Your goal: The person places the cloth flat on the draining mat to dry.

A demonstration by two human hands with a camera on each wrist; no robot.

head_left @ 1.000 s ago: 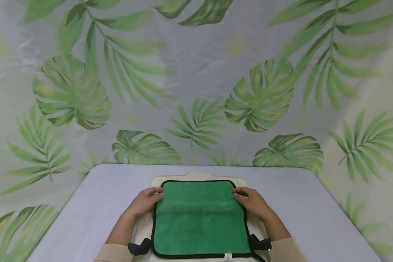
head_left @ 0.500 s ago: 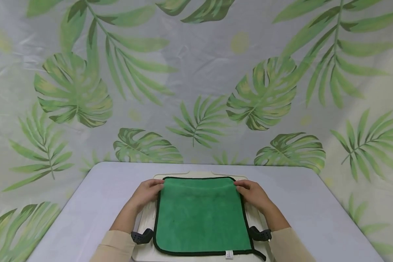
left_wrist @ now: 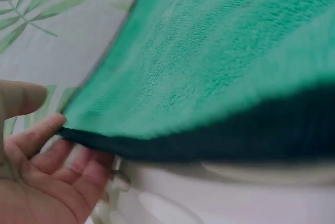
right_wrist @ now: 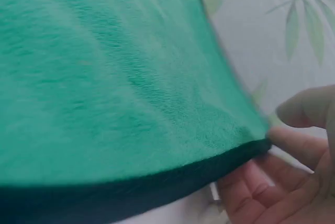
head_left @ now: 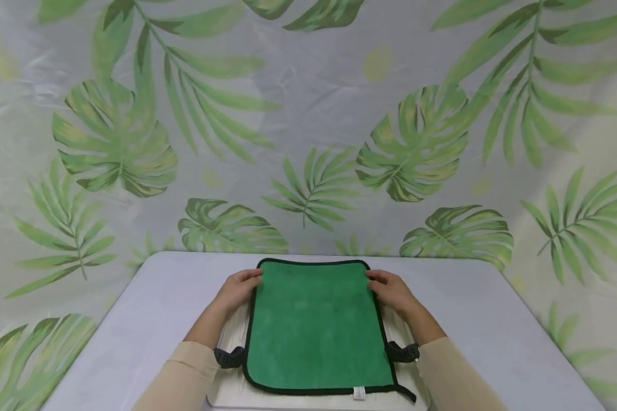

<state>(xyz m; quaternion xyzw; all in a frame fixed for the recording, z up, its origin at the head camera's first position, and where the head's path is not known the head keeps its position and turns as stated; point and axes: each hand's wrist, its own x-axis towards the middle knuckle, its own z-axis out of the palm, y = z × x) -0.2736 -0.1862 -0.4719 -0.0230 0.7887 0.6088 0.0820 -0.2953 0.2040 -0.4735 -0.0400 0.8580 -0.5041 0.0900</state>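
Note:
A green towel (head_left: 316, 325) with dark trim is spread before me in the head view, a small white label (head_left: 359, 393) at its near edge and a hanging loop (head_left: 407, 393) at the near right corner. My left hand (head_left: 235, 290) holds it by the far left corner. At the far right corner my right hand (head_left: 393, 292) does likewise. Both wrist views show the corner between the index finger and the fingers below it, each thumb standing apart. The fluffy cloth (left_wrist: 209, 51) rises away from the left palm; some fingertips are hidden behind the trim.
A cream board (head_left: 408, 377) with rounded corners lies under the towel, largely covered by it. Both rest on a white table (head_left: 493, 342). A leaf-patterned sheet (head_left: 308, 114) hangs behind the table. Dark wrist devices (head_left: 229, 358) overlap the towel's side edges.
Both hands have moved the towel's far edge up and away from me, past the board's far edge, which it now hides. The crease near its middle has smoothed out.

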